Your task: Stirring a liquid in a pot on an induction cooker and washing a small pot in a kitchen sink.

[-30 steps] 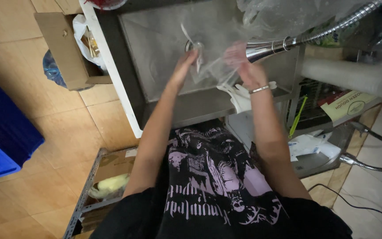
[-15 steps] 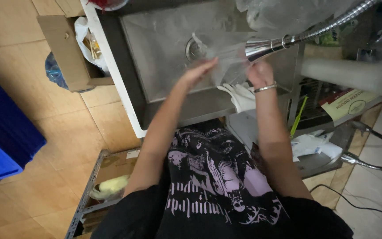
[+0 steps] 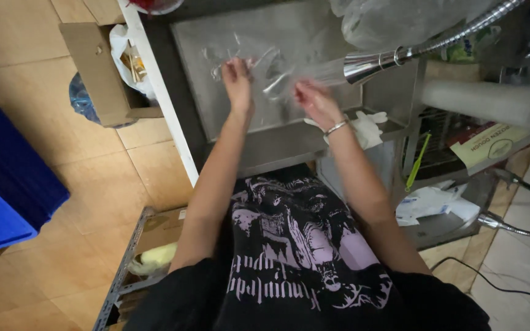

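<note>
Both hands are over a steel sink (image 3: pixel 216 116), which fills the top middle of the view. The left hand (image 3: pixel 237 76) is at about 11 o'clock from the centre of the picture, and its fingers are bent and pinching the edge of a clear plastic bag (image 3: pixel 271 67). The right hand (image 3: pixel 314 101) is at about 12 o'clock, just below the spray head. Its fingers look curled around the other side of the bag, but the motion blur hides how tightly they close. A thin bracelet (image 3: pixel 335 127) sits on the right wrist.

The bag is stretched between the two hands, above the sink basin, and it is hard to see its full outline because it is transparent. A chrome spray head (image 3: pixel 369 61) on a flexible metal hose points toward the bag from 1 o'clock, very near the right hand.

On the sink rim at 2 o'clock from the right hand lies a white glove (image 3: pixel 366 125). More clear plastic (image 3: pixel 394 21) is piled at the top, behind the hose. At 9 o'clock, on the tiled floor, stands a cardboard box (image 3: pixel 96 73) with a white bag inside, and further left a blue crate (image 3: pixel 7 178). A green handled tool (image 3: pixel 417 162) hangs at 3 o'clock.
</note>
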